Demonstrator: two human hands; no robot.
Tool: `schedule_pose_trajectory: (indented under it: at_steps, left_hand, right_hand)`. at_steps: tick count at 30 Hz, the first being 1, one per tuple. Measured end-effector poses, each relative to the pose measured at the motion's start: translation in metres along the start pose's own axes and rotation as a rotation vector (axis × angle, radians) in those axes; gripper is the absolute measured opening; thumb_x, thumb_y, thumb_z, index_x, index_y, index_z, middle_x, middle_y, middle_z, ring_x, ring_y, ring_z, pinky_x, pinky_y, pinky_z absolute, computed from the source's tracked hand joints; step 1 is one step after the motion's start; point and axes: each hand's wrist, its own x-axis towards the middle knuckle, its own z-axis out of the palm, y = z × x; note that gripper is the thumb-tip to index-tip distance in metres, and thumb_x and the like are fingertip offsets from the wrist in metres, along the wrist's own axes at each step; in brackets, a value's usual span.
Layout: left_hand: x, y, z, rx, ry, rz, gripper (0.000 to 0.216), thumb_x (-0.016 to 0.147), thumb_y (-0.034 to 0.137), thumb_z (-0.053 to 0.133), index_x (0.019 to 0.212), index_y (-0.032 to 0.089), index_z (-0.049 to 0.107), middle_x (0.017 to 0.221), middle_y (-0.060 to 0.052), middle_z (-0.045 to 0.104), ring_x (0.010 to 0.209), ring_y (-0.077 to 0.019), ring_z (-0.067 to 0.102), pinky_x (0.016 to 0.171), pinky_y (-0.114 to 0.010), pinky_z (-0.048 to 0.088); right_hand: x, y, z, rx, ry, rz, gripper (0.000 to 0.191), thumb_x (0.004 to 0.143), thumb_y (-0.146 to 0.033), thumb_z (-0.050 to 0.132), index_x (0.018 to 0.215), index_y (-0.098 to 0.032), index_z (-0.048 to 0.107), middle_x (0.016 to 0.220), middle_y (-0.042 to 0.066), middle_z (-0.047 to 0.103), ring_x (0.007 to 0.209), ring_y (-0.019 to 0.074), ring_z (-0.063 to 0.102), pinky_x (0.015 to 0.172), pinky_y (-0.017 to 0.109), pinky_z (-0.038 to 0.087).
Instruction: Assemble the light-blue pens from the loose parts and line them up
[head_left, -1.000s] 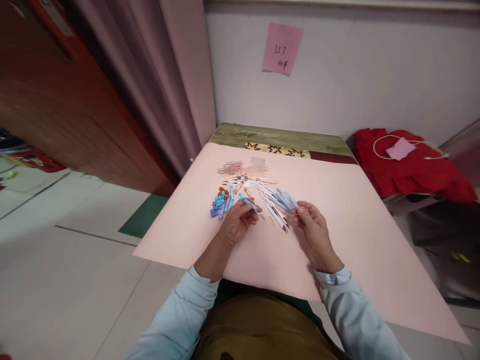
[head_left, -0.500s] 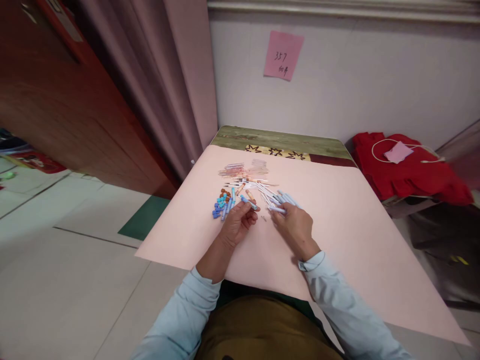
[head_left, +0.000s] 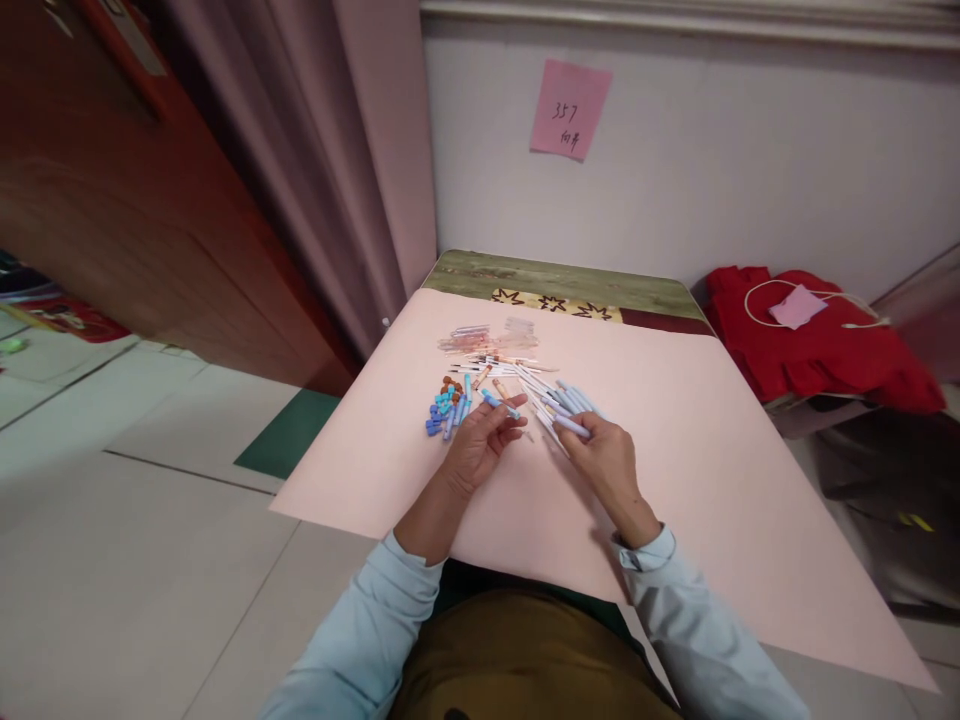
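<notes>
My left hand (head_left: pixel 480 445) pinches a blue pen barrel (head_left: pixel 501 405) just above the pink sheet (head_left: pixel 697 480). Its fingers are curled around the barrel's near end. My right hand (head_left: pixel 604 455) is closed on a pale blue pen tube (head_left: pixel 568 425) picked from the loose heap of pale blue tubes and white refills (head_left: pixel 551 395). A cluster of small blue and brown caps (head_left: pixel 444 408) lies left of my left hand. Clear and orange parts (head_left: pixel 487 338) lie farther back.
The pink sheet covers a table whose green and patterned far edge (head_left: pixel 555 285) meets the wall. A pink note (head_left: pixel 570 108) hangs on the wall. Red cloth with a white cable (head_left: pixel 817 335) lies to the right. A curtain and wooden door (head_left: pixel 187 200) stand left.
My right hand reached into the heap of tubes, then drew back slightly with one pale blue tube in its fingers. My left hand stayed put holding the blue barrel.
</notes>
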Motion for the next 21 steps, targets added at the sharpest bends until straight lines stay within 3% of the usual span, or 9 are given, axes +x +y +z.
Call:
schedule_pose_trajectory:
  at_steps: [6, 9, 12, 15, 21]
  left_hand:
    - [0.002, -0.002, -0.003, -0.078, -0.009, -0.006, 0.013, 0.084, 0.018, 0.072, 0.092, 0.009, 0.070, 0.109, -0.013, 0.074, 0.079, -0.0111, 0.071, 0.073, -0.018, 0.059]
    - [0.005, -0.003, -0.007, -0.113, 0.020, 0.027, 0.009, 0.083, 0.016, 0.071, 0.088, 0.009, 0.070, 0.099, -0.011, 0.075, 0.078, -0.0108, 0.071, 0.077, -0.018, 0.059]
    - [0.008, -0.004, -0.010, -0.136, 0.022, 0.057, 0.007, 0.084, 0.016, 0.070, 0.086, 0.009, 0.070, 0.099, -0.011, 0.075, 0.078, -0.0108, 0.071, 0.077, -0.018, 0.059]
    - [0.010, -0.004, -0.012, -0.144, 0.007, 0.069, 0.008, 0.085, 0.015, 0.069, 0.088, 0.008, 0.071, 0.101, -0.012, 0.074, 0.077, -0.0102, 0.071, 0.077, -0.018, 0.059]
    - [0.009, -0.005, -0.012, -0.141, 0.009, 0.072, 0.008, 0.084, 0.015, 0.069, 0.088, 0.008, 0.071, 0.102, -0.012, 0.074, 0.078, -0.0097, 0.071, 0.078, -0.018, 0.059]
  right_hand:
    - [-0.011, 0.002, 0.007, 0.222, -0.158, -0.017, 0.032, 0.080, -0.051, 0.064, 0.069, -0.022, 0.068, 0.058, -0.003, 0.060, 0.055, 0.0142, 0.052, 0.052, 0.024, 0.035]
    - [-0.013, 0.005, 0.002, 0.265, -0.190, -0.013, 0.038, 0.081, -0.057, 0.064, 0.087, -0.020, 0.071, 0.061, -0.003, 0.061, 0.054, 0.0135, 0.049, 0.052, 0.024, 0.035]
    - [-0.018, 0.011, -0.007, 0.227, -0.153, -0.021, 0.041, 0.090, -0.058, 0.052, 0.100, -0.021, 0.067, 0.064, -0.003, 0.060, 0.056, 0.0141, 0.050, 0.056, 0.025, 0.037]
    - [-0.026, 0.017, -0.012, 0.201, -0.141, -0.015, 0.039, 0.094, -0.054, 0.043, 0.095, -0.023, 0.065, 0.063, -0.003, 0.057, 0.059, 0.0149, 0.050, 0.057, 0.025, 0.037]
    - [-0.035, 0.016, -0.004, 0.239, -0.156, -0.026, 0.037, 0.093, -0.053, 0.047, 0.088, -0.022, 0.067, 0.059, -0.003, 0.054, 0.057, 0.0144, 0.048, 0.059, 0.025, 0.037]
